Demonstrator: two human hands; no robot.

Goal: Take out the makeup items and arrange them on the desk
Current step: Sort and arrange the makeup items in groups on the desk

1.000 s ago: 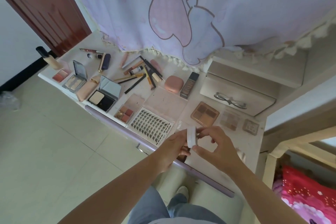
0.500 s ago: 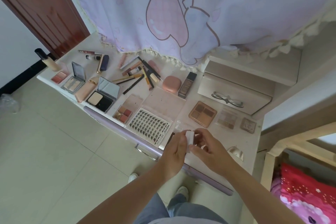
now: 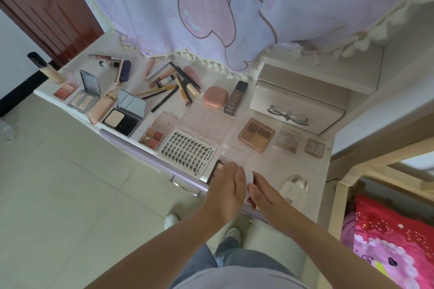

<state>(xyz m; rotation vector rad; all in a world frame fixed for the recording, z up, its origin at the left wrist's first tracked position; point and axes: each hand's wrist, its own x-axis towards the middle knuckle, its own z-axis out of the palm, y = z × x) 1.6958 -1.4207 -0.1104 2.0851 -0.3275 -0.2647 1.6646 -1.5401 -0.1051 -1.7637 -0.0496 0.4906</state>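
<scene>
Both hands meet over the desk's front edge. My left hand and my right hand hold a small white round container between them; only its rim shows between the fingers. Laid out on the desk are a false-lash tray, a brown eyeshadow palette, a black open compact, a pink round case and several pencils and tubes.
A beige drawer box with glasses on it stands at the back right. A lilac curtain hangs over the desk's far side. A small white-and-gold object lies right of my hands. A foundation bottle stands at the far left corner.
My hands have come down and closer to the desk's front edge, closing more tightly around the white container, which shows less than before.
</scene>
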